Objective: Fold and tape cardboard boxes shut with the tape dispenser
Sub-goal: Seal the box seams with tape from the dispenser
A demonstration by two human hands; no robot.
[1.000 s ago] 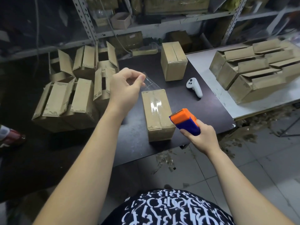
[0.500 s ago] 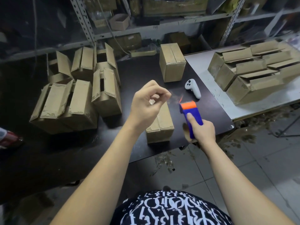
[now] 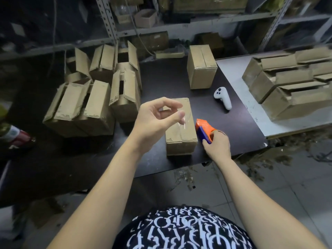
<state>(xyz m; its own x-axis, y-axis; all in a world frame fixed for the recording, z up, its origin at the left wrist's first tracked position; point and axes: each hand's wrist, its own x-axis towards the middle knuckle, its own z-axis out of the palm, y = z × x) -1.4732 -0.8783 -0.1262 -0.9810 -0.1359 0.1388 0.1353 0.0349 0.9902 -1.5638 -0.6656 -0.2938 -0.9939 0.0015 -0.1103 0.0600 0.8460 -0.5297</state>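
- Fault, tape fouling: the clear tape strip [image 3: 184, 123] looks slack near the left hand [image 3: 156, 119]. Slack tape is likely to fold on itself or stick to skin. Keep it taut.
- Fault, seam missed: the tape dispenser [image 3: 204, 127] sits beside the right side of the box [image 3: 181, 139], not over its centre seam. Tape drawn from this position would probably run off line.
- Fault, box shift: neither hand touches the box, and it stands near the front edge of the desk [image 3: 170, 81]. A sideways pull on stuck tape could drag or turn it.
- Left hand: raised above the far half of the box, with the fingers curled in a loose ring. The thumb tip and forefinger do not quite meet. The strip appears to cling at the thumb tip; whether it is pinched cannot be told.
- Right hand [image 3: 217, 146]: low at desk level, just right of the box, fingers wrapped round the blue body of the dispenser. The orange head points toward the box.
- Box: flaps folded closed, lying lengthwise between the two hands.
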